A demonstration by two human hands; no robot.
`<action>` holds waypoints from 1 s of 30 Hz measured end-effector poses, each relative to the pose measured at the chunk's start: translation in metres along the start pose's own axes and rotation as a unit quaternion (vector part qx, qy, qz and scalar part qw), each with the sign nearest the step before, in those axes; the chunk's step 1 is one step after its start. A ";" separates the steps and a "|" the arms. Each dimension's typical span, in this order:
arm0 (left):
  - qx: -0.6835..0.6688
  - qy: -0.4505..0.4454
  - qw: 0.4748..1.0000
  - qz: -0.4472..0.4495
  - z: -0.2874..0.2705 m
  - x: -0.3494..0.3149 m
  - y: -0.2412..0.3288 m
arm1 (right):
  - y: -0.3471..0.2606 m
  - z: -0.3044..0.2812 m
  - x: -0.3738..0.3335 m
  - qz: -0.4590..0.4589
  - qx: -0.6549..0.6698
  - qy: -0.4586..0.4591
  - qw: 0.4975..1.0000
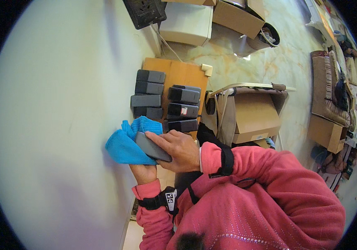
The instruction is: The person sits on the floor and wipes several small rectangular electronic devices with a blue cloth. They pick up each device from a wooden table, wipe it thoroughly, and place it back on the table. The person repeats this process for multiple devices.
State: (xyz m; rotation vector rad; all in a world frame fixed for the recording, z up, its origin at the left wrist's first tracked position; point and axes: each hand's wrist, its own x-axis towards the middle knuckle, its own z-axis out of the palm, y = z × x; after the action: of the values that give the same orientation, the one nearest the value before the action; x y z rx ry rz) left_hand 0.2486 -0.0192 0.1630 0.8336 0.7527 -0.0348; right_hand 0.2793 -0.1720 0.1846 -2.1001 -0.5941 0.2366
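A dark grey flat slab-shaped device (pixel 151 146) with rounded corners lies tilted against a bright blue knitted cloth (pixel 122 148). My right hand (pixel 181 150) closes on the device from the right, its index finger stretched along the upper face. Below the cloth, only the heel and wrist of my left hand (pixel 144 172) show. That hand holds the cloth up under and around the device, and its fingers are hidden in the folds. Just beyond my hands, several similar dark grey devices (pixel 147 101) lie in two columns on a small wooden table (pixel 174 68).
A pale wall (pixel 61 125) runs close along my left. Right of the table, a folding frame with fabric sides (pixel 227 112) holds a cardboard box (pixel 255 116). Farther off are a white cabinet (pixel 186 23), an open carton (pixel 236 18) and a waste bin (pixel 266 37).
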 end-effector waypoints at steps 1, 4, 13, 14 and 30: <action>-0.019 -0.030 0.999 0.004 0.005 0.003 -0.003 | 0.004 -0.005 -0.001 -0.008 -0.011 -0.005 1.000; -0.065 -0.029 0.997 -0.025 0.020 0.009 -0.014 | 0.017 -0.021 -0.001 -0.002 -0.014 -0.019 1.000; 0.050 0.012 0.996 -0.077 0.014 0.027 -0.026 | 0.063 -0.066 -0.004 0.022 0.102 -0.106 0.989; 0.076 -0.002 0.995 -0.062 0.011 0.028 -0.026 | 0.067 -0.070 -0.005 0.038 0.121 -0.128 0.984; 0.520 -0.097 0.842 0.110 0.041 0.004 -0.037 | 0.090 -0.093 0.007 0.080 0.230 -0.087 0.966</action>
State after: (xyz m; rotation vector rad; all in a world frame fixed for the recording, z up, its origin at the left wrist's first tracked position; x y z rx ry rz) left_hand 0.2642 -0.0717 0.1537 1.9226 0.3952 -0.3432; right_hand 0.3505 -0.2787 0.1639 -1.6839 -0.4211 0.5971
